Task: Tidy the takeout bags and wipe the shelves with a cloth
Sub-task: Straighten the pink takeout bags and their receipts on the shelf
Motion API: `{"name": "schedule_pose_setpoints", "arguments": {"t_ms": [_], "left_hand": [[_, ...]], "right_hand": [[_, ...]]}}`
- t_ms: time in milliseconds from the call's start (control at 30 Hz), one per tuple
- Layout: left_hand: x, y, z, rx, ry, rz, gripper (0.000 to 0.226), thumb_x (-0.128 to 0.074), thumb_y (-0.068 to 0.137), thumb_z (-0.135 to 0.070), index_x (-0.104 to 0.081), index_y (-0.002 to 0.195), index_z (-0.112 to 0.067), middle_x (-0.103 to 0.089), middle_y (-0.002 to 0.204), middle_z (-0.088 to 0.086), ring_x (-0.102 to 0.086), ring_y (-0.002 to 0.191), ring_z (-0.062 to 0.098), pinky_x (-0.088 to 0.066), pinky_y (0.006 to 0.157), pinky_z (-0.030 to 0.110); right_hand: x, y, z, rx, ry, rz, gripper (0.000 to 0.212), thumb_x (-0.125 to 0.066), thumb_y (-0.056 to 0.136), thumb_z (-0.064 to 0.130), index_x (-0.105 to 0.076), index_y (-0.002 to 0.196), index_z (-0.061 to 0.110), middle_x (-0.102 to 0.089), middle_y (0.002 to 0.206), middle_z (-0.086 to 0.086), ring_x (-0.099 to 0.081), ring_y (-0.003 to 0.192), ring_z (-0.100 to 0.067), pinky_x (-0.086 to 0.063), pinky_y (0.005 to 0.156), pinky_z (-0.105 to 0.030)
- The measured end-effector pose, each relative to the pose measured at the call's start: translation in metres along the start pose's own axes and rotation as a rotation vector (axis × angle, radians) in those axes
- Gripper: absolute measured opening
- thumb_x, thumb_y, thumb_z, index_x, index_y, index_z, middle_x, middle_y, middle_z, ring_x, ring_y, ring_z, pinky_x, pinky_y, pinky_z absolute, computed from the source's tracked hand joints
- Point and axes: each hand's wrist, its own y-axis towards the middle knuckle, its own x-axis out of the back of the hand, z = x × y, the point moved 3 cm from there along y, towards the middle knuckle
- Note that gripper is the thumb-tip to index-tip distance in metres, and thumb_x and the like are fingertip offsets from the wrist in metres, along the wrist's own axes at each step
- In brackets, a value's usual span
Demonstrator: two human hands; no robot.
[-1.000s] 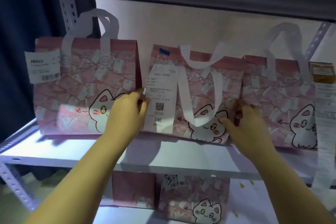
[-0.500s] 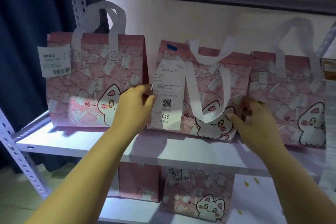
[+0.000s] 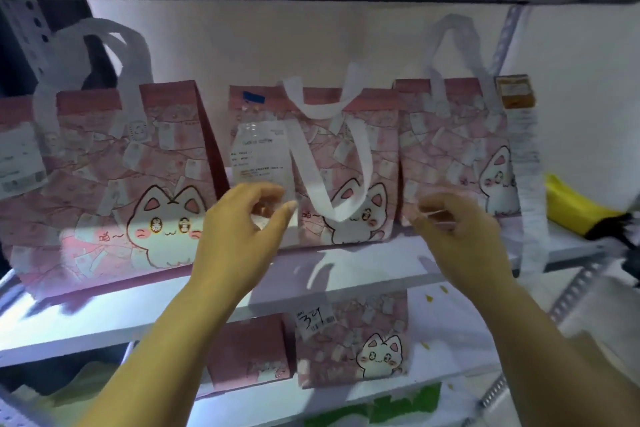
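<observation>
bags: three pink cat-print takeout bags stand upright in a row on the shelf (image 3: 346, 274): left bag (image 3: 104, 184), middle bag (image 3: 349, 149), right bag (image 3: 450, 149). Fronts face out, likely so the slips can be read.
left hand (image 3: 242, 229): before the middle bag's left edge, fingers loosely curled, gripping nothing.
right hand (image 3: 457, 232): before its right edge, same loose curl, empty.
reason: the hands flank the middle bag, seemingly to square it between its neighbours.
writing: receipt (image 3: 258, 156) on the middle bag too blurred to read; tag (image 3: 313, 319) on the lower bag (image 3: 349, 343) shows handwritten "34".
cloth: none identifiable; wiping looks not yet begun.
</observation>
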Motion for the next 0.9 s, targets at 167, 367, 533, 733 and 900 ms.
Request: {"name": "schedule_pose_setpoints", "arguments": {"t_ms": [167, 367, 533, 733, 900], "left_hand": [[-0.028, -0.006, -0.024, -0.070, -0.078, 0.128, 0.009, -0.062, 0.083, -0.037, -0.066, 0.088, -0.031, -0.062, 0.084, -0.023, -0.056, 0.081, -0.011, -0.043, 0.062, 0.006], [-0.072, -0.005, -0.050, -0.095, -0.084, 0.210, 0.012, -0.060, 0.082, -0.039, -0.065, 0.090, -0.031, -0.061, 0.083, -0.022, -0.054, 0.081, -0.012, -0.041, 0.061, 0.003], [-0.121, 0.005, -0.075, -0.094, -0.026, 0.184, 0.013, -0.063, 0.084, -0.035, -0.065, 0.092, -0.026, -0.059, 0.085, -0.017, -0.056, 0.077, -0.001, -0.039, 0.063, 0.011], [-0.176, 0.009, -0.093, -0.015, 0.185, 0.058, 0.036, -0.060, 0.087, -0.034, -0.058, 0.119, -0.017, -0.057, 0.109, -0.001, -0.050, 0.090, 0.012, -0.038, 0.078, 0.024], [-0.207, 0.001, -0.109, 0.016, 0.402, 0.028, 0.045, -0.058, 0.089, -0.023, -0.050, 0.129, -0.005, -0.056, 0.122, 0.014, -0.053, 0.107, 0.033, -0.046, 0.082, 0.039]], "right_hand": [[0.024, -0.018, -0.023, -0.093, -0.013, -0.033, 0.016, -0.065, 0.083, 0.036, -0.064, 0.097, 0.027, -0.061, 0.088, 0.020, -0.057, 0.084, 0.004, -0.040, 0.062, -0.008], [0.062, -0.011, -0.060, -0.145, -0.026, -0.078, 0.011, -0.065, 0.083, 0.037, -0.064, 0.091, 0.030, -0.062, 0.086, 0.021, -0.059, 0.083, -0.001, -0.047, 0.067, -0.022], [0.095, 0.018, -0.106, -0.136, -0.050, -0.100, 0.018, -0.066, 0.083, 0.035, -0.063, 0.098, 0.025, -0.065, 0.092, 0.014, -0.061, 0.086, -0.006, -0.043, 0.064, -0.019], [0.119, 0.068, -0.154, -0.034, -0.138, -0.093, 0.040, -0.066, 0.084, 0.032, -0.055, 0.119, 0.017, -0.057, 0.112, 0.001, -0.052, 0.082, -0.006, -0.038, 0.064, -0.019], [0.118, 0.095, -0.181, -0.044, -0.109, 0.064, 0.066, -0.066, 0.084, 0.035, -0.034, 0.140, 0.019, -0.048, 0.128, -0.003, -0.053, 0.104, -0.018, -0.047, 0.080, -0.036]]}}
